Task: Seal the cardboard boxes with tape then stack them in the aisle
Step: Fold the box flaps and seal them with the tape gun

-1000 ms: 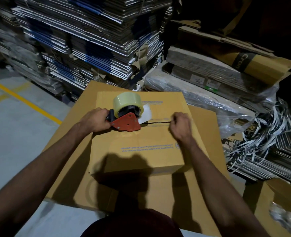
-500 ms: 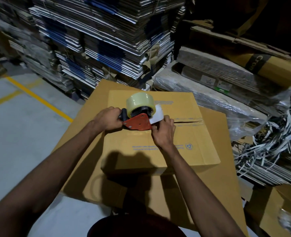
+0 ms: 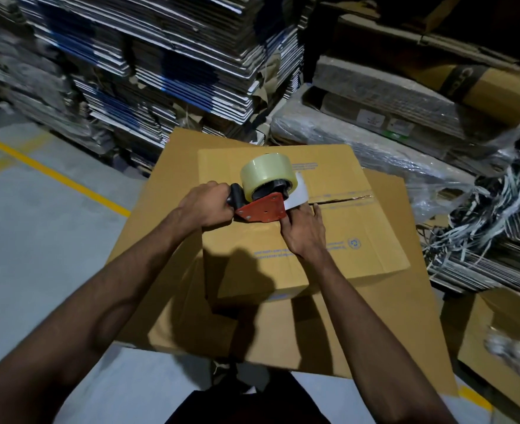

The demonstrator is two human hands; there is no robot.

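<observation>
A closed brown cardboard box (image 3: pixel 359 246) sits on top of a larger flat cardboard box (image 3: pixel 390 332). Its centre seam runs left to right and gapes open on the right side. A red tape dispenser (image 3: pixel 261 209) with a clear tape roll (image 3: pixel 266 174) stands on the seam near the box's left part. My left hand (image 3: pixel 206 206) grips the dispenser's black handle. My right hand (image 3: pixel 303 231) lies on the box top just right of the dispenser, fingertips at the loose white tape end (image 3: pixel 297 195) by the seam.
Tall stacks of flattened cartons (image 3: pixel 161 62) fill the back. Plastic-wrapped bundles (image 3: pixel 390 133) and loose strapping (image 3: pixel 479 215) lie to the right. An open small box (image 3: pixel 503 347) stands at the lower right. Grey floor with a yellow line (image 3: pixel 53 175) lies to the left.
My right hand slid left along the seam from the box's right part to the dispenser's front. The left hand kept its grip on the handle.
</observation>
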